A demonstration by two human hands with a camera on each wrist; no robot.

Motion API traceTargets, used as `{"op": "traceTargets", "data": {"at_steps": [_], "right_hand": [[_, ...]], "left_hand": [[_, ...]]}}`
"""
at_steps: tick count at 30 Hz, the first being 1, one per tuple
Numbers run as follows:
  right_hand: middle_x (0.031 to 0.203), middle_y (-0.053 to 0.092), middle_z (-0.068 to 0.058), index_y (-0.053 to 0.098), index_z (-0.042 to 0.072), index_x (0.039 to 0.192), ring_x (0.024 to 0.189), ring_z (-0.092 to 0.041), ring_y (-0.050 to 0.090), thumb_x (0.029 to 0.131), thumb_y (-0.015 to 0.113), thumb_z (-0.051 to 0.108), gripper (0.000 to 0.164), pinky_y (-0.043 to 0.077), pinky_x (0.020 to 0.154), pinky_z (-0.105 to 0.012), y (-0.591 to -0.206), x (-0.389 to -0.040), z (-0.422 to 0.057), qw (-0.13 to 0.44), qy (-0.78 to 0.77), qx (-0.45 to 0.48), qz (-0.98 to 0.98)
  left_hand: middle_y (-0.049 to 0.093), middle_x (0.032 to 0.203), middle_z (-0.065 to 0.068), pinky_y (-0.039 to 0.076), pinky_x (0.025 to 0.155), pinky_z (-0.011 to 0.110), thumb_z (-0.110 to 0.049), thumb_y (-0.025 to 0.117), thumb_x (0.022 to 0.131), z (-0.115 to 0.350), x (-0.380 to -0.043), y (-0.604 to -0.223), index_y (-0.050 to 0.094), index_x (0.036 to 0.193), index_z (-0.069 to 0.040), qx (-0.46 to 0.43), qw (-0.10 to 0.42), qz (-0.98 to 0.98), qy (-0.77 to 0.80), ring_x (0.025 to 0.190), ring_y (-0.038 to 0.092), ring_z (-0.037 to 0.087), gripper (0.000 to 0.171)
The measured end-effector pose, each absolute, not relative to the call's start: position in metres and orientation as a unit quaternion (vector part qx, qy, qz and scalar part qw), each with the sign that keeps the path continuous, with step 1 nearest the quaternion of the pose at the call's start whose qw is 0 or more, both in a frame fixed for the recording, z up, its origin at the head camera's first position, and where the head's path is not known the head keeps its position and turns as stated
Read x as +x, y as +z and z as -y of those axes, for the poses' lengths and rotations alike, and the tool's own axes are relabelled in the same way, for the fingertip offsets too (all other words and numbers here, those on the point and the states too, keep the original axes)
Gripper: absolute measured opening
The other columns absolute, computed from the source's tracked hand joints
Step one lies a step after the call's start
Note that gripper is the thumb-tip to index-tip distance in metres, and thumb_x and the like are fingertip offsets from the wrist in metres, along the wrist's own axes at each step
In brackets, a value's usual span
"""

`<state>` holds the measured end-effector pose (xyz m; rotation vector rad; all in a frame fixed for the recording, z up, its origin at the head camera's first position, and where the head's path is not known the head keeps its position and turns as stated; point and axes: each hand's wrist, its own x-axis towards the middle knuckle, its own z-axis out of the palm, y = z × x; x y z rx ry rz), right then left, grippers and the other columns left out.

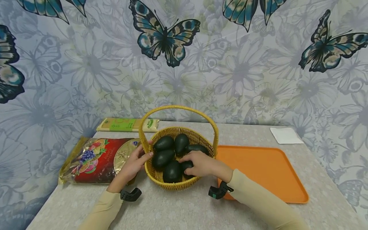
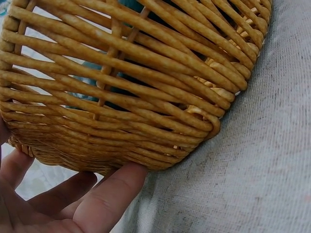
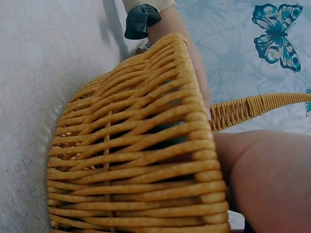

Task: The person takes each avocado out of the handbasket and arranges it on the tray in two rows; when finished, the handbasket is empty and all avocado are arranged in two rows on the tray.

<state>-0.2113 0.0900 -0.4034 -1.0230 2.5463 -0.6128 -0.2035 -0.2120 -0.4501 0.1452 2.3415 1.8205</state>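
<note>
A yellow wicker basket [image 1: 178,186] with a tall arched handle holds several dark green avocados [image 1: 164,142]. At its left side my left hand [image 1: 135,161] holds the basket, thumb by the rim near the handle's foot. In the left wrist view, the fingertips [image 2: 114,191] touch the woven outer wall. My right hand [image 1: 199,163] reaches over the front right rim and grips an avocado [image 1: 187,166] inside, partly covered by the fingers. The basket wall hides the right fingertips in the right wrist view, where only the back part of the hand [image 3: 274,177] shows.
Left of the basket lies a red candy bag [image 1: 97,161], with a green and yellow packet [image 1: 127,125] behind it. An orange tray [image 1: 261,172] lies to the right, partly under my right forearm. A white square sheet [image 1: 286,135] lies at the back right.
</note>
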Motion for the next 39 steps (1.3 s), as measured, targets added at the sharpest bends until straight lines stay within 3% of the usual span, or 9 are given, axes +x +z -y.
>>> {"op": "traceTargets", "data": {"at_steps": [15, 26, 31, 35, 39], "right_hand": [[0.137, 0.066, -0.011, 0.070, 0.013, 0.131, 0.129, -0.032, 0.057, 0.093, 0.069, 0.018, 0.039, 0.050, 0.103, -0.049, -0.395, -0.207, -0.098, 0.137, -0.277, -0.357, -0.881], [0.136, 0.067, -0.007, 0.069, 0.013, 0.132, 0.128, -0.030, 0.059, 0.094, 0.068, 0.019, 0.039, 0.050, 0.105, -0.047, -0.375, -0.207, -0.112, 0.082, -0.323, -0.353, -0.874], [0.137, 0.066, -0.006, 0.067, 0.013, 0.134, 0.125, -0.027, 0.060, 0.094, 0.068, 0.021, 0.041, 0.052, 0.100, -0.041, -0.362, -0.200, -0.124, 0.081, -0.355, -0.352, -0.862], [0.138, 0.065, -0.007, 0.066, 0.012, 0.136, 0.111, -0.020, 0.063, 0.094, 0.066, 0.019, 0.042, 0.053, 0.088, -0.032, -0.353, -0.192, -0.138, 0.105, -0.392, -0.353, -0.843], [0.138, 0.065, -0.008, 0.066, 0.012, 0.136, 0.105, -0.017, 0.062, 0.095, 0.067, 0.015, 0.041, 0.053, 0.085, -0.032, -0.348, -0.185, -0.155, 0.117, -0.400, -0.358, -0.836]], "left_hand": [[0.040, 0.156, 0.028, 0.063, 0.079, 0.041, -0.026, 0.056, 0.106, 0.214, -0.204, -0.454, 0.030, 0.160, -0.016, 0.061, 0.094, -0.769, 0.630, 0.125, 0.058, 0.036, 0.061], [0.040, 0.155, 0.028, 0.063, 0.079, 0.041, -0.026, 0.055, 0.107, 0.214, -0.204, -0.454, 0.030, 0.160, -0.017, 0.065, 0.091, -0.769, 0.629, 0.126, 0.056, 0.038, 0.060], [0.041, 0.154, 0.028, 0.063, 0.079, 0.040, -0.025, 0.055, 0.107, 0.214, -0.204, -0.456, 0.030, 0.160, -0.016, 0.069, 0.088, -0.769, 0.630, 0.124, 0.056, 0.037, 0.059], [0.041, 0.154, 0.028, 0.063, 0.079, 0.040, -0.026, 0.055, 0.107, 0.214, -0.204, -0.456, 0.030, 0.160, -0.015, 0.071, 0.088, -0.767, 0.631, 0.124, 0.057, 0.036, 0.060], [0.041, 0.155, 0.028, 0.063, 0.079, 0.040, -0.026, 0.055, 0.107, 0.214, -0.204, -0.454, 0.030, 0.160, -0.015, 0.071, 0.089, -0.767, 0.631, 0.124, 0.057, 0.036, 0.060]]}}
